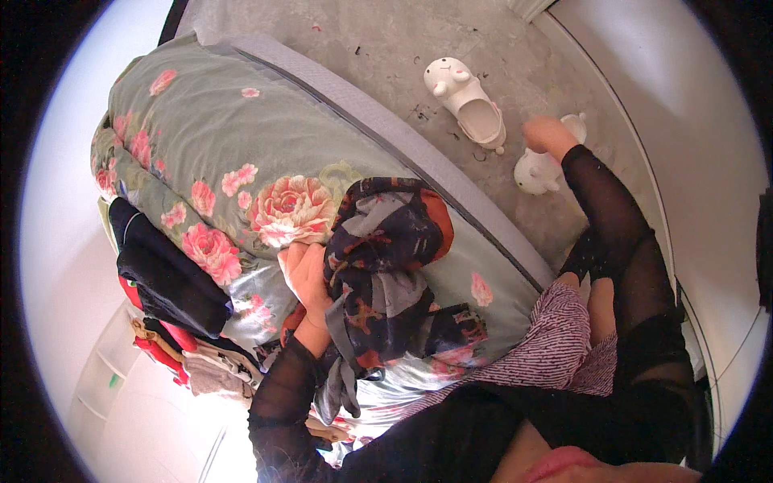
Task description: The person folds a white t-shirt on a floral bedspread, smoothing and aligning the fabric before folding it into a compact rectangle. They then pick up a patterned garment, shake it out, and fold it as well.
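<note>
A dark garment with orange and grey patterning and grey straps lies bunched on the floral bedspread. My left hand rests against the garment's left side, on the bedspread; its fingertips are partly hidden and a firm grip does not show. My right hand is extended over the floor beyond the bed's edge, its fingers blurred and curled. Below it, one white slipper with an animal face is partly covered by the hand. Its mate, another white slipper, lies just to the left.
A grey padded bed edge runs diagonally beside the grey floor, which has scattered dark bits. Black folded clothing and a pile of red and beige fabrics lie at the left. A white panel borders the right side.
</note>
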A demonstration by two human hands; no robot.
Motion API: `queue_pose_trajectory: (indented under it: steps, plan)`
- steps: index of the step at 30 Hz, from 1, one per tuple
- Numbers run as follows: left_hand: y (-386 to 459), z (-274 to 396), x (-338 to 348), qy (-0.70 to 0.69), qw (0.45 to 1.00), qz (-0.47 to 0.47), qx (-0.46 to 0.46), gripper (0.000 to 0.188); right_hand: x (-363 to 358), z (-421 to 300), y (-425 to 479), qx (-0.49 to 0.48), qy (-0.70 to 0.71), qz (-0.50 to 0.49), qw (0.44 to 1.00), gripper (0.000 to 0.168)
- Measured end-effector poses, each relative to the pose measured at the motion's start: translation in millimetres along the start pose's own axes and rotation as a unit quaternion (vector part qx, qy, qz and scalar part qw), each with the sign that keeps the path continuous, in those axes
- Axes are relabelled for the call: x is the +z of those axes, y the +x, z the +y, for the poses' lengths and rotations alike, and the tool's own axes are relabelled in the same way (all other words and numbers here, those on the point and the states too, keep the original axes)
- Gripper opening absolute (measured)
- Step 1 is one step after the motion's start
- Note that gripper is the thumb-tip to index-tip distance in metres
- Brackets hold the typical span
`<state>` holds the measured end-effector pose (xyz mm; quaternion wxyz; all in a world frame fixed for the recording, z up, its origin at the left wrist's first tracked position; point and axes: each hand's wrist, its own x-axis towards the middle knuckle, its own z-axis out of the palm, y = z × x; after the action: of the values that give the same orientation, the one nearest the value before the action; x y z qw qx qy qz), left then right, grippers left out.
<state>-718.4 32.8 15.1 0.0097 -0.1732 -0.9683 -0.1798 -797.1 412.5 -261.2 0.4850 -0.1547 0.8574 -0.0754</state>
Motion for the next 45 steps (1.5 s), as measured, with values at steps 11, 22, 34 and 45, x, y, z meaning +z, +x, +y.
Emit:
queue_pose_trajectory:
  steps: [11, 22, 34, 45]
  plan:
    - [2, -2, -1, -0.042, 0.999, -0.001, 0.009, 0.039, 1, -69, 121, 0.037, 0.992, 0.095, 0.079, 0.037]
    - [2, 1, 0, -0.031, 1.000, -0.004, 0.003, 0.035, -46, -35, 52, -0.095, 0.494, 0.530, 0.683, 0.038]
    - [5, 3, -3, -0.018, 1.000, -0.020, 0.001, 0.029, -14, 33, 63, -0.029, 0.647, 0.406, 0.645, 0.034]
    - [3, 3, 2, -0.009, 1.000, 0.017, 0.012, 0.033, -60, 12, 10, -0.013, 0.769, 0.139, 0.624, 0.033]
